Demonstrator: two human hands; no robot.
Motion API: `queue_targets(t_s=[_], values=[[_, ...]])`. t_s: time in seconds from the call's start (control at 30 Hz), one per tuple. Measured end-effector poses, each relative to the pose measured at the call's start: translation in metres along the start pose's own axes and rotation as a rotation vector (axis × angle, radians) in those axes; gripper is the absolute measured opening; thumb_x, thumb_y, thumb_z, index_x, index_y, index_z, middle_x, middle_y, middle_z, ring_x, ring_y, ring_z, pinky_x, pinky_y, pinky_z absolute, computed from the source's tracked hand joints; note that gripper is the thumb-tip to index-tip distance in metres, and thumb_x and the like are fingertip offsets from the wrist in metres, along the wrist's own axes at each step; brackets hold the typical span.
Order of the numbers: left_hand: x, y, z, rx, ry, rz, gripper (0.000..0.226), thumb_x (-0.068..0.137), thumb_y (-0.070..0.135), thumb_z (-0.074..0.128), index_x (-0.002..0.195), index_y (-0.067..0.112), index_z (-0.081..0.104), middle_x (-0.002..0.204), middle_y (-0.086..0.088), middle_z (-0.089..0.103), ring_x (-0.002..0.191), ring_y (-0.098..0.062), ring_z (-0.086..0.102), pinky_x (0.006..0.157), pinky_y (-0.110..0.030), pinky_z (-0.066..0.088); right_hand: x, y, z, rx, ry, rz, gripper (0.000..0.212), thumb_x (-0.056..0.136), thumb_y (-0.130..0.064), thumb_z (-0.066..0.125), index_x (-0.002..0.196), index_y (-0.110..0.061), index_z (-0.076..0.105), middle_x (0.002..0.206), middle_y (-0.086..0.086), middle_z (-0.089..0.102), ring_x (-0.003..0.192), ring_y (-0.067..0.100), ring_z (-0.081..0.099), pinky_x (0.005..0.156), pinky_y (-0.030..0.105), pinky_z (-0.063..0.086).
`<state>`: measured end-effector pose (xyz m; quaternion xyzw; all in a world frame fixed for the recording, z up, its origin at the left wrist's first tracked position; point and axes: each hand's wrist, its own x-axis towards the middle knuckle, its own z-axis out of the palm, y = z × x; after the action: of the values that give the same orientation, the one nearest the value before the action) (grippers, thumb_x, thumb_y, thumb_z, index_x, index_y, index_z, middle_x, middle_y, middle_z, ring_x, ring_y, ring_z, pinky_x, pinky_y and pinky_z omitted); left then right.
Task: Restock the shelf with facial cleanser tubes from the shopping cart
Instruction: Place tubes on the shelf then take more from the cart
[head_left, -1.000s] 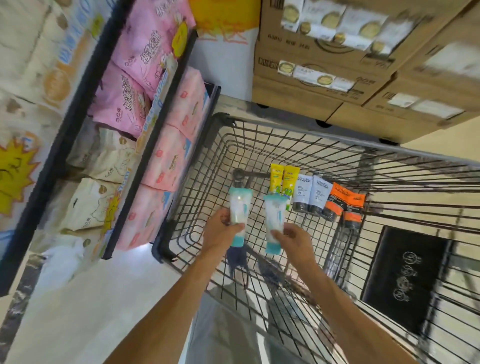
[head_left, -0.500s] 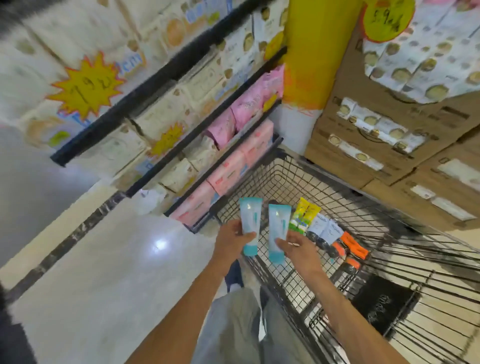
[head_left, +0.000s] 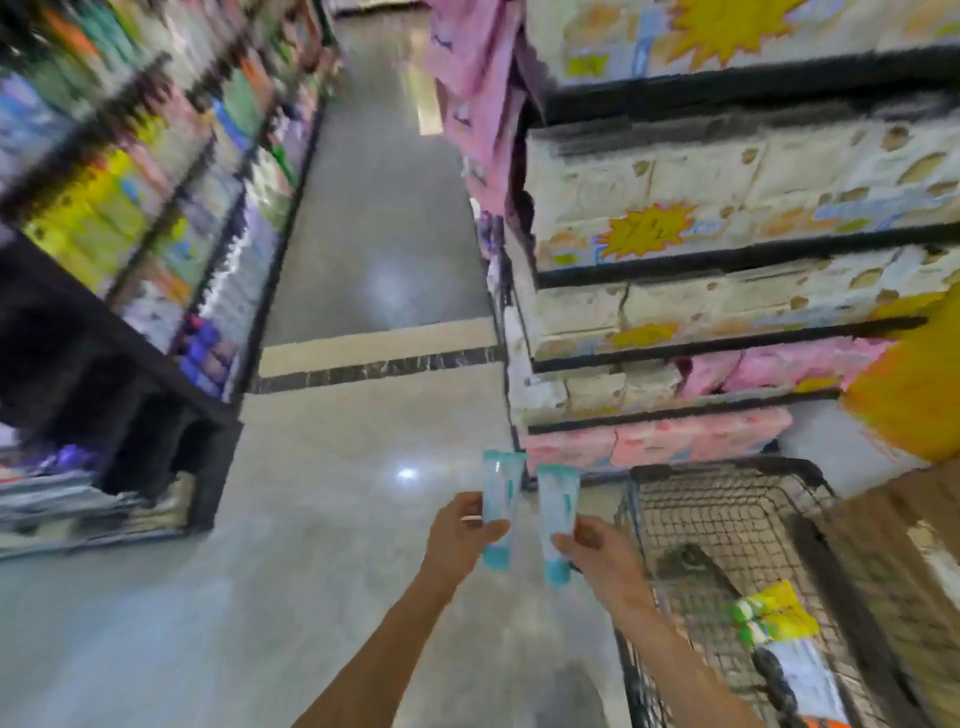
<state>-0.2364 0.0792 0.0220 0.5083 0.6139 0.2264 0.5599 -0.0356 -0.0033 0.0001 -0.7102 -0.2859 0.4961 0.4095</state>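
Note:
My left hand (head_left: 457, 540) grips one teal facial cleanser tube (head_left: 500, 496), cap end down. My right hand (head_left: 602, 556) grips a second teal tube (head_left: 556, 506) right beside it. Both tubes are upright over the aisle floor, just left of the wire shopping cart (head_left: 727, 519). Yellow tubes (head_left: 774, 616) and a white tube lie in the cart at the lower right. A dark shelf unit (head_left: 156, 415) with colourful, blurred products stands at the left.
Shelves of cream and pink soft packs (head_left: 701, 312) rise at the right, behind the cart. A brown carton (head_left: 904, 545) sits at the far right. The shiny aisle floor (head_left: 363, 260) runs ahead between the two shelf rows.
The view has swung left from the cart toward the aisle and the left shelves. Both hands, each still holding a teal tube, have moved out of the cart and over the floor.

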Motion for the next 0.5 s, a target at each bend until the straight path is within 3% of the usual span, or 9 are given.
queue_targets(t_s=[0.13, 0.27, 0.33, 0.5], values=[[-0.019, -0.03, -0.089, -0.102, 0.151, 0.002, 0.034, 0.077, 0.002, 0.085, 0.102, 0.018, 0.068, 0.1, -0.006, 0.075, 0.08, -0.017, 0.074, 0.065, -0.025, 0.058, -0.009, -0.033, 0.085, -0.031, -0.096, -0.057, 0.019, 0.084, 0.008, 0.075, 0.101, 0.002, 0.07, 0.087, 0.014, 0.073, 0.062, 0.002, 0.068, 0.057, 0.015, 0.053], [-0.04, -0.066, -0.181, -0.205, 0.283, -0.003, 0.037, 0.078, 0.005, 0.085, 0.111, 0.011, 0.068, 0.103, -0.007, 0.075, 0.08, -0.016, 0.074, 0.062, -0.023, 0.056, -0.024, -0.054, 0.179, -0.067, -0.219, -0.098, 0.027, 0.082, 0.001, 0.08, 0.106, -0.005, 0.07, 0.095, 0.011, 0.076, 0.075, 0.014, 0.073, 0.069, 0.028, 0.06], [-0.053, -0.082, -0.227, -0.245, 0.346, 0.001, 0.038, 0.079, 0.007, 0.085, 0.113, 0.011, 0.068, 0.105, -0.006, 0.074, 0.083, -0.017, 0.075, 0.066, -0.027, 0.059, -0.034, -0.062, 0.23, -0.121, -0.269, -0.142, 0.027, 0.083, -0.004, 0.082, 0.106, -0.011, 0.07, 0.098, 0.01, 0.076, 0.082, 0.019, 0.075, 0.074, 0.034, 0.06], [-0.088, -0.127, -0.343, -0.338, 0.508, -0.001, 0.036, 0.08, 0.016, 0.085, 0.109, 0.024, 0.066, 0.107, 0.001, 0.074, 0.092, -0.018, 0.074, 0.085, -0.041, 0.062, -0.07, -0.087, 0.36, -0.169, -0.445, -0.219, 0.026, 0.086, -0.007, 0.08, 0.11, -0.012, 0.07, 0.101, 0.005, 0.076, 0.09, 0.02, 0.074, 0.074, 0.032, 0.062]])
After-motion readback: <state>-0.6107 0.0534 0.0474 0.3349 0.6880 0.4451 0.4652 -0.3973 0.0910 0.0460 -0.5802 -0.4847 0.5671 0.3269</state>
